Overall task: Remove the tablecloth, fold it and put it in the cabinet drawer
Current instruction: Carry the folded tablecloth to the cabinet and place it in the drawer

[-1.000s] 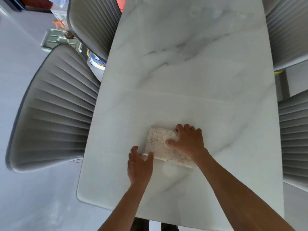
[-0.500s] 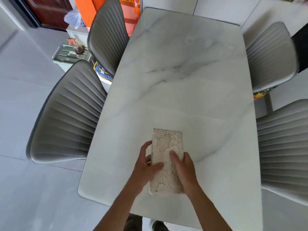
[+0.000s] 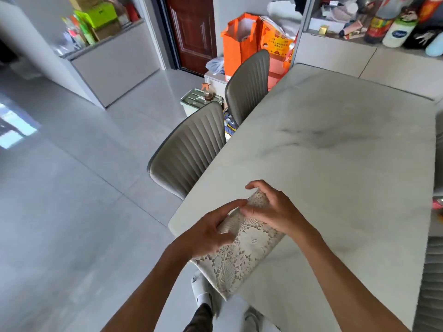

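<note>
The folded cream lace tablecloth (image 3: 242, 255) is a long narrow strip, lifted just above the near left corner of the white marble table (image 3: 335, 168). Its near end hangs past the table edge. My left hand (image 3: 211, 232) holds the strip's left side, thumb on top and fingers curled under. My right hand (image 3: 273, 209) grips the far end, fingers curled over the cloth. A grey cabinet (image 3: 115, 61) stands at the far left; no drawer front is clearly visible.
Two grey ribbed chairs (image 3: 191, 149) (image 3: 249, 85) stand along the table's left side. Orange bags (image 3: 239, 41), a green bin (image 3: 199, 101) and a dark red door (image 3: 191, 32) lie beyond. Cluttered shelves (image 3: 383, 22) line the back. Open grey floor (image 3: 72, 200) spreads left.
The cloth was turned lengthwise on the table, then lifted off it by both hands. The view has swung left and up, bringing the floor, door and cabinet into sight.
</note>
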`<state>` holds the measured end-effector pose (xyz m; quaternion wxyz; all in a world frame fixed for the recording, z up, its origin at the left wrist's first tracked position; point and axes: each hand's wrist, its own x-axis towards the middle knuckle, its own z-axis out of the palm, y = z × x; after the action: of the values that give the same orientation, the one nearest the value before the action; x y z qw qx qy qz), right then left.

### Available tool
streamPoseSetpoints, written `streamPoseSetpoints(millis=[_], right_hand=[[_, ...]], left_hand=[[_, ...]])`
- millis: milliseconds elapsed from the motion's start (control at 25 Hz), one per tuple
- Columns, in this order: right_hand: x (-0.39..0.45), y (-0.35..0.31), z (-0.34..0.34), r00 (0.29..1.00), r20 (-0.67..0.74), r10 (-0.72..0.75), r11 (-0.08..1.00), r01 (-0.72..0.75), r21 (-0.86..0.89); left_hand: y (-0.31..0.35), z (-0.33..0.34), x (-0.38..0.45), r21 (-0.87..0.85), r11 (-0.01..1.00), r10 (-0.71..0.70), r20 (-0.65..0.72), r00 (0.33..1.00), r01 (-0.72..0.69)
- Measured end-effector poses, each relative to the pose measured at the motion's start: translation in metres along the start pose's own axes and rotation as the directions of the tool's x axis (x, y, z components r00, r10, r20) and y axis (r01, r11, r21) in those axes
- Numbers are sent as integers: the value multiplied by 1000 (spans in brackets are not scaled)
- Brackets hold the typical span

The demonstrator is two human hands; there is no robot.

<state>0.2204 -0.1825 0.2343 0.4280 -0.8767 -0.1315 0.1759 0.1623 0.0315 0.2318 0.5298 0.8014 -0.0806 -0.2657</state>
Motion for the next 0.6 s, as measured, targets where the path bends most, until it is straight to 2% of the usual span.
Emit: streamPoseSetpoints(millis=[120,160,200,280,360,400,440,480,560,600], right_hand=[[4,-19,39,993,-64,-96,995,95,-19],[5,-27,53,991,-94,-94,996,93,-19],[6,-37,68,990,-112,-82,997,81,-11],[7,-55,99,992,-123,-41,999,42,7],[8,-71,132,993,-120,0,999,4,35],[10,-82,150,992,-124,18,999,-13,48],[12,-93,168,991,-132,35,997,-27,66],[13,-105,188,988,-147,51,996,-38,86],[14,-134,233,980,-175,98,990,-78,118],[13,-151,260,976,-177,125,985,-101,137]], left_hand=[[-17,-19,-51,163,986,-30,-104,994,47],[-25,-25,-69,196,973,-88,-183,979,124],[-35,-29,-88,159,967,-146,-297,944,200],[-58,-31,-124,-104,974,-224,-546,807,200],[-83,-25,-156,-448,894,-367,-700,613,23],[-95,-24,-173,-596,796,-458,-704,542,-101],[-107,-23,-192,-701,691,-538,-664,519,-180],[-119,-23,-211,-765,613,-588,-609,532,-199],[-142,-26,-249,-805,564,-616,-559,555,-185],[-152,-33,-269,-806,546,-625,-574,530,-228]])
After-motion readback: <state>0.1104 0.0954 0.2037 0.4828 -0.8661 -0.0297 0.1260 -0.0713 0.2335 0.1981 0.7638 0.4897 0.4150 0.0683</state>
